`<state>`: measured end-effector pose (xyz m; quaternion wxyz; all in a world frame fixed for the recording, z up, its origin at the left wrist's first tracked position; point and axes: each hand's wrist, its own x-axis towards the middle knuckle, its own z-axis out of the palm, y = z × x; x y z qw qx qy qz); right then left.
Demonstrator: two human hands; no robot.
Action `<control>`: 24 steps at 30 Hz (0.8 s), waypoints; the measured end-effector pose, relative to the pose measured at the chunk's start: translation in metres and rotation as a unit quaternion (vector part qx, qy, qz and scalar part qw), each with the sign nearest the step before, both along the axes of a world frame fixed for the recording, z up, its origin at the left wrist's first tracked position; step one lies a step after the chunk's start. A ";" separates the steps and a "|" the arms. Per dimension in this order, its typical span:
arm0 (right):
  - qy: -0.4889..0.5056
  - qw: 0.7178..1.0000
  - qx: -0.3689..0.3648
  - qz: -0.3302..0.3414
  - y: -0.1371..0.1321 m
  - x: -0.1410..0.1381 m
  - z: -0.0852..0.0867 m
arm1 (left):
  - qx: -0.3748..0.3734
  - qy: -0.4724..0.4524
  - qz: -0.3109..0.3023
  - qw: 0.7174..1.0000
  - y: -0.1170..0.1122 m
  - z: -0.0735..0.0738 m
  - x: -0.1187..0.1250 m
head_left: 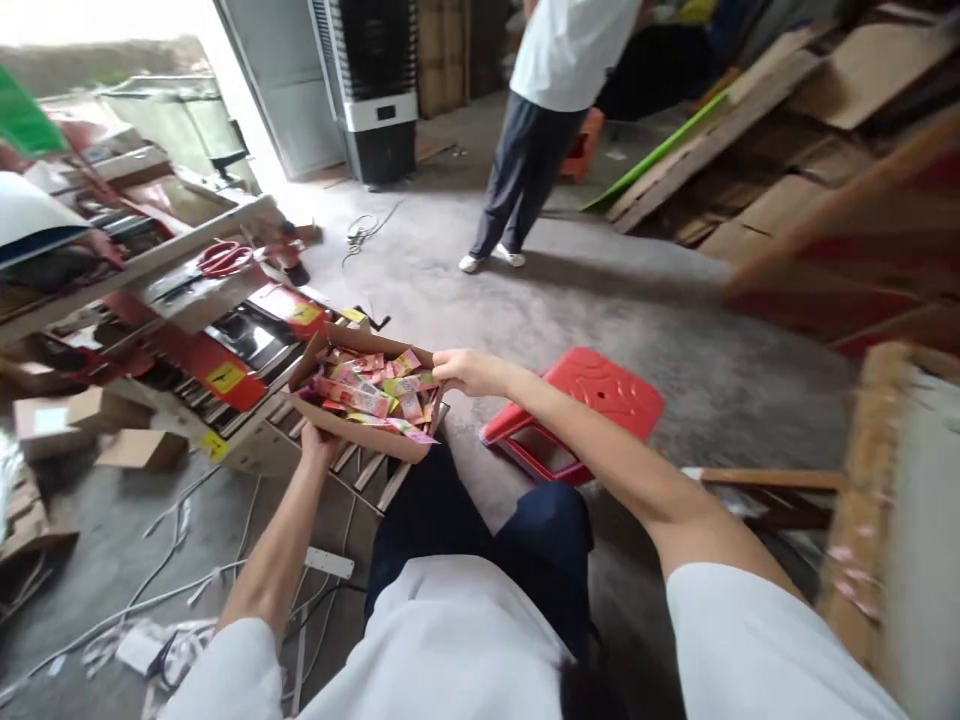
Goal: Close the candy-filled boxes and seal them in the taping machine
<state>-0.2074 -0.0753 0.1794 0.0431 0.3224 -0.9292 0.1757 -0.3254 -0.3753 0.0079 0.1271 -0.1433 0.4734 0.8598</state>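
Observation:
I hold an open cardboard box [352, 432] in front of my knees. It is filled with several pink, yellow and green sachets [375, 392]. My left hand [319, 445] grips the box's near wall from below. My right hand [463, 371] pinches the box's right rim, fingers closed on the cardboard. The box is tilted slightly and hangs over the roller rails of a machine [225, 350].
A red plastic stool [581, 405] lies tipped on the concrete floor to the right. Another person [544, 120] in a white shirt stands further back. Cables and a power strip [326, 562] lie on the floor at left. Cardboard sheets [780, 190] pile up at right.

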 end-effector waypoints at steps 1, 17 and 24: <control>-0.006 1.000 0.013 0.004 -0.001 -0.015 -0.005 | -0.027 -0.003 0.015 1.000 -0.009 -0.006 0.000; -0.165 0.981 -0.105 0.014 -0.055 0.022 -0.068 | -0.310 0.484 -0.414 0.706 -0.091 0.127 -0.017; -0.265 0.955 -0.136 0.012 -0.044 0.002 -0.075 | -0.376 0.440 -0.408 0.706 -0.079 0.134 -0.011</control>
